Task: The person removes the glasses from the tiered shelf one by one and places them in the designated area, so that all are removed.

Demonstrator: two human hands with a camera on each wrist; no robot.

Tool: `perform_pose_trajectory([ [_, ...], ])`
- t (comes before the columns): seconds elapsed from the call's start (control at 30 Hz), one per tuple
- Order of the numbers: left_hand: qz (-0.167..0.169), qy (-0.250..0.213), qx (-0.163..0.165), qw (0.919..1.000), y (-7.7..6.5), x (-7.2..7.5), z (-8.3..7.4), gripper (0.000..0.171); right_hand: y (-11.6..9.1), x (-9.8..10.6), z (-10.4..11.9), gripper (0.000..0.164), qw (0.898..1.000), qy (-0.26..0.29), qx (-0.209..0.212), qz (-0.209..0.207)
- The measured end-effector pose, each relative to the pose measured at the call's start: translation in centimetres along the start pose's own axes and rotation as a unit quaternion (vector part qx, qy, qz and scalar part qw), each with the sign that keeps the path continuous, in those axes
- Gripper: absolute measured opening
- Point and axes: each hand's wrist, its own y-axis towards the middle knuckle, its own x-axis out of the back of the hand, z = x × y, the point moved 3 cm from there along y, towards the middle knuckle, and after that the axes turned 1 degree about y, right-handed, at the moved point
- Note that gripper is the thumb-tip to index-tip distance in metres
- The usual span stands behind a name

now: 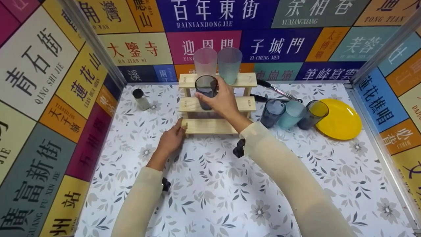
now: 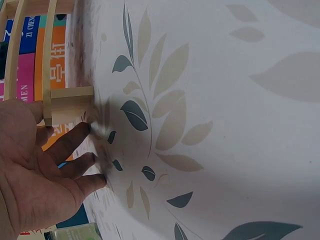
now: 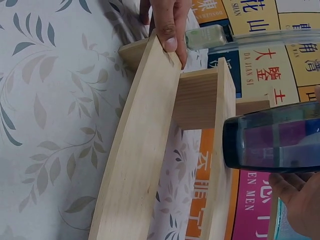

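A three-step wooden rack (image 1: pixel 210 126) stands on the table. Its left end is pinched by my left hand (image 1: pixel 171 140) at the lowest step; in the right wrist view the thumb lies on top of that step (image 3: pixel 135 135). My right hand (image 1: pixel 225 100) grips a dark grey translucent cup (image 1: pixel 206 89) upright at the middle step. The cup's base (image 3: pixel 231 144) is at that step's surface; whether it bears its weight there I cannot tell. On the top step stand a clear pinkish cup (image 1: pixel 205 61) and a pale green cup (image 1: pixel 230 64), side by side.
Right of the rack stand a dark blue cup (image 1: pixel 273 113), a teal cup (image 1: pixel 291 115) and a dark grey cup (image 1: pixel 310 115), beside a yellow plate (image 1: pixel 342 121). Black-handled tongs (image 1: pixel 279 90) lie behind them. A small black-capped jar (image 1: pixel 141 100) is at the left.
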Motion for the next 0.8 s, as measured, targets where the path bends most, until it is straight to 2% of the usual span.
perform_pose_trajectory([
  [0.3, 0.009, -0.004, 0.028, 0.9996, -0.02, -0.10, -0.33, 0.061, -0.03, 0.01, -0.06, 0.087, 1.000, 0.004, 0.011, -0.008],
  [0.8, 0.012, -0.011, 0.023, 0.9996, -0.12, 0.11, -0.13, 0.062, -0.41, 0.34, -0.28, 0.084, 0.998, 0.003, 0.061, -0.030],
])
